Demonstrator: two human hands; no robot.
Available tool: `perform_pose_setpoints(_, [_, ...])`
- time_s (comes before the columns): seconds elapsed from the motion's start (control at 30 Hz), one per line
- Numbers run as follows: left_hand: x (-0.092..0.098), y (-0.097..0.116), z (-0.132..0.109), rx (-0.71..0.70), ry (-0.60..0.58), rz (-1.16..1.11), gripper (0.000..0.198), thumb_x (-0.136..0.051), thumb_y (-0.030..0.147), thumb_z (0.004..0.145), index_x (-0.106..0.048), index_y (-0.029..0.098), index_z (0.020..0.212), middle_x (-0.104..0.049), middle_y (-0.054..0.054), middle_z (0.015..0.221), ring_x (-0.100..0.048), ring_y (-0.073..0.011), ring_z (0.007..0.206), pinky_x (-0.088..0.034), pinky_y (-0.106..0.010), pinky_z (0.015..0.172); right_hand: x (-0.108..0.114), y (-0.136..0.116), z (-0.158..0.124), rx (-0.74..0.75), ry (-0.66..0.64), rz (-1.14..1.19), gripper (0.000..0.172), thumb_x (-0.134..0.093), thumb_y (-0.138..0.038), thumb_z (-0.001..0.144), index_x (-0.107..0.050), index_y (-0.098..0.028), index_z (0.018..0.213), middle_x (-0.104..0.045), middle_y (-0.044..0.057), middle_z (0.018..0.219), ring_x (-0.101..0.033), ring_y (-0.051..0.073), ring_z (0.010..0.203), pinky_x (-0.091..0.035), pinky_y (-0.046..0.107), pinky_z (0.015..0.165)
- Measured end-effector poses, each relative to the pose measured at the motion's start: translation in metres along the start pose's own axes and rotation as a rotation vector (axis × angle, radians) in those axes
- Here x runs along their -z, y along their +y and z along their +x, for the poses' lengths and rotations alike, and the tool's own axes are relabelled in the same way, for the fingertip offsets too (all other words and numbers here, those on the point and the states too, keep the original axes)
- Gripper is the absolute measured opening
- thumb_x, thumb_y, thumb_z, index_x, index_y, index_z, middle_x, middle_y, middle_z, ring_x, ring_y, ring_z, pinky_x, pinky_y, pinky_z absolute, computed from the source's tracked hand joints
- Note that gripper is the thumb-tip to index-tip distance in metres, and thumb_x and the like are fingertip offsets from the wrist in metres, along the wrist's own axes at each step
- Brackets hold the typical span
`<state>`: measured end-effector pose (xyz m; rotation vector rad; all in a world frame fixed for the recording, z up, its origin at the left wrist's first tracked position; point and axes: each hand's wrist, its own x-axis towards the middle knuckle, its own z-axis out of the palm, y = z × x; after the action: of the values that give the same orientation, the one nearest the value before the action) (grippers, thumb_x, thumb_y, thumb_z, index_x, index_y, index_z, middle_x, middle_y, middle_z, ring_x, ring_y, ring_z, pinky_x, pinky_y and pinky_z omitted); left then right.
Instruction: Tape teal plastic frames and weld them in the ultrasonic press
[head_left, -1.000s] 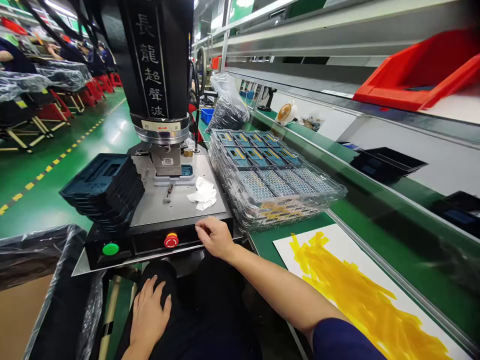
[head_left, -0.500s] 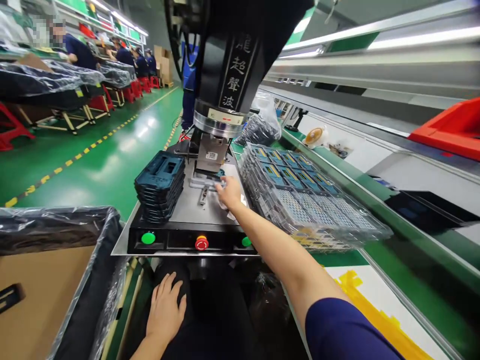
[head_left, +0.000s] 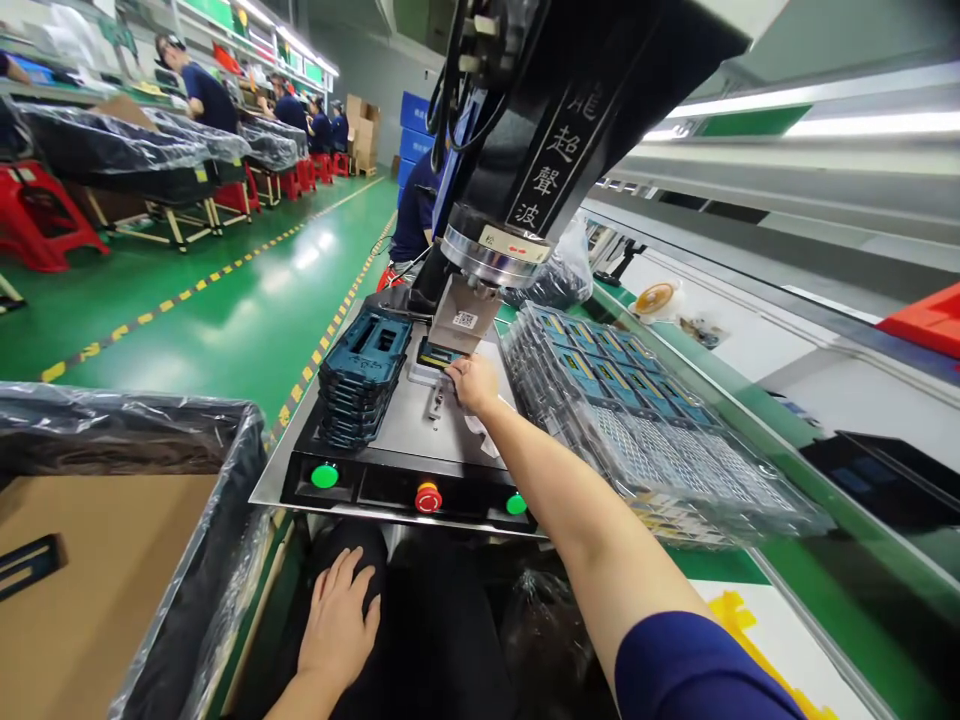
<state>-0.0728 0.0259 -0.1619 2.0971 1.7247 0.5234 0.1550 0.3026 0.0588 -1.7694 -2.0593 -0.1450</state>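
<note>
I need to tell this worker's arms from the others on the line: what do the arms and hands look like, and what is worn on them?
Both hands are bare: no gloves, rings or watch show. The right hand leads to a bare forearm and a short dark blue sleeve on the upper arm. The left hand shows only to the wrist at the picture's lower edge; its sleeve is out of view.

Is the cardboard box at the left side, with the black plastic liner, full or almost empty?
Almost empty: the cardboard box shows bare brown floor, with one dark part lying inside.
</note>
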Motion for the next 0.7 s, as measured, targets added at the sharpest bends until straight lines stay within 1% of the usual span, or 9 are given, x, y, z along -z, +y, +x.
perform_pose_setpoints(0.13, [0.002,0.001,-0.001,-0.006,0.001,0.0,0.037,-0.043,0.027,0.084,-0.064,0.022,0.115,-0.05,-0.008,0.138,-0.036,-0.0265,0.134,-0.029,-0.047,0.109,0.008,0.0,-0.013,0.072,0.016,0.014,0.021,-0.048,-0.023,0.091,-0.067,-0.017,0.084,-0.063,0.011,0.095,-0.052,0.024,0.095,-0.038,0.037,0.089])
perform_pose_setpoints(0.27, [0.002,0.002,-0.003,0.003,0.003,-0.008,0.037,-0.044,0.026,0.083,-0.064,0.021,0.115,-0.05,-0.008,0.138,-0.037,-0.0268,0.134,-0.029,-0.048,0.109,0.024,-0.006,-0.032,0.132,0.018,0.048,0.017,-0.049,-0.022,0.089,-0.064,-0.018,0.083,-0.061,0.009,0.094,-0.052,0.022,0.093,-0.038,0.034,0.089])
perform_pose_setpoints(0.37, [0.0,0.002,-0.005,0.009,0.033,-0.065,0.037,-0.046,0.024,0.081,-0.064,0.02,0.113,-0.051,-0.009,0.138,-0.038,-0.0268,0.133,-0.029,-0.048,0.11,0.042,-0.017,-0.058,0.124,0.05,0.093,0.019,-0.044,-0.023,0.09,-0.06,-0.017,0.082,-0.06,0.009,0.089,-0.052,0.021,0.089,-0.04,0.034,0.086])
perform_pose_setpoints(0.47, [0.004,0.002,-0.005,0.054,0.078,-0.23,0.034,-0.051,0.026,0.078,-0.066,0.019,0.108,-0.056,-0.01,0.132,-0.042,-0.0275,0.13,-0.031,-0.047,0.109,0.064,-0.031,-0.097,0.068,0.057,0.21,0.021,-0.041,-0.027,0.091,-0.056,-0.018,0.08,-0.058,0.007,0.084,-0.052,0.019,0.083,-0.042,0.032,0.078])
perform_pose_setpoints(0.53, [0.014,0.005,-0.003,0.159,0.109,-0.443,0.032,-0.056,0.032,0.076,-0.067,0.017,0.102,-0.062,-0.012,0.122,-0.05,-0.0295,0.122,-0.035,-0.048,0.107,0.078,-0.036,-0.127,-0.072,-0.034,0.442,0.024,-0.043,-0.035,0.09,-0.053,-0.02,0.075,-0.056,0.003,0.075,-0.052,0.017,0.074,-0.043,0.03,0.071])
perform_pose_setpoints(0.57, [0.021,0.008,-0.001,0.222,0.121,-0.553,0.033,-0.058,0.036,0.076,-0.067,0.016,0.1,-0.064,-0.013,0.116,-0.055,-0.0299,0.116,-0.037,-0.049,0.105,0.083,-0.038,-0.143,-0.175,-0.125,0.613,0.026,-0.046,-0.04,0.088,-0.052,-0.02,0.072,-0.056,0.002,0.071,-0.051,0.016,0.07,-0.043,0.029,0.068])
perform_pose_setpoints(0.6, [0.03,0.013,0.0,0.289,0.128,-0.664,0.037,-0.059,0.04,0.076,-0.065,0.014,0.101,-0.066,-0.014,0.111,-0.059,-0.0297,0.11,-0.04,-0.05,0.102,0.087,-0.039,-0.158,-0.291,-0.24,0.801,0.029,-0.049,-0.045,0.086,-0.051,-0.02,0.07,-0.055,0.0,0.067,-0.05,0.015,0.066,-0.043,0.028,0.065])
perform_pose_setpoints(0.63, [0.041,0.019,0.003,0.327,0.125,-0.721,0.041,-0.057,0.045,0.078,-0.063,0.014,0.104,-0.067,-0.014,0.108,-0.062,-0.0284,0.104,-0.043,-0.049,0.099,0.09,-0.04,-0.172,-0.407,-0.367,0.982,0.031,-0.055,-0.048,0.082,-0.051,-0.02,0.069,-0.054,-0.001,0.064,-0.05,0.014,0.062,-0.043,0.027,0.062])
perform_pose_setpoints(0.7, [0.064,0.036,0.008,0.341,0.107,-0.778,0.045,-0.05,0.05,0.083,-0.059,0.015,0.11,-0.067,-0.012,0.108,-0.064,-0.0231,0.1,-0.047,-0.041,0.094,0.091,-0.042,-0.197,-0.614,-0.603,1.277,0.035,-0.067,-0.05,0.071,-0.051,-0.019,0.068,-0.055,-0.002,0.062,-0.05,0.011,0.057,-0.044,0.025,0.057])
